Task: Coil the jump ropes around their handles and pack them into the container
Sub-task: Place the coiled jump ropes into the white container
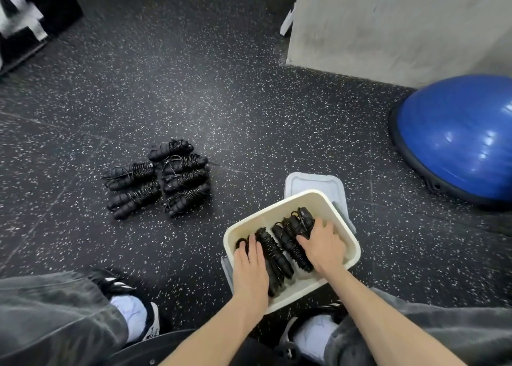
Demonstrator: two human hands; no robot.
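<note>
A cream plastic container sits on the floor in front of me, resting on its grey lid. Inside lie coiled black jump ropes side by side. My left hand rests flat on the leftmost bundle in the container, fingers straight. My right hand lies over the right end of the container, fingers spread and touching the rightmost bundle. A pile of several coiled black jump ropes lies on the floor to the left, farther away.
A blue half-dome balance ball sits at the right. A grey concrete block or wall stands behind it. My knees and black-and-white shoes flank the container on speckled black rubber flooring.
</note>
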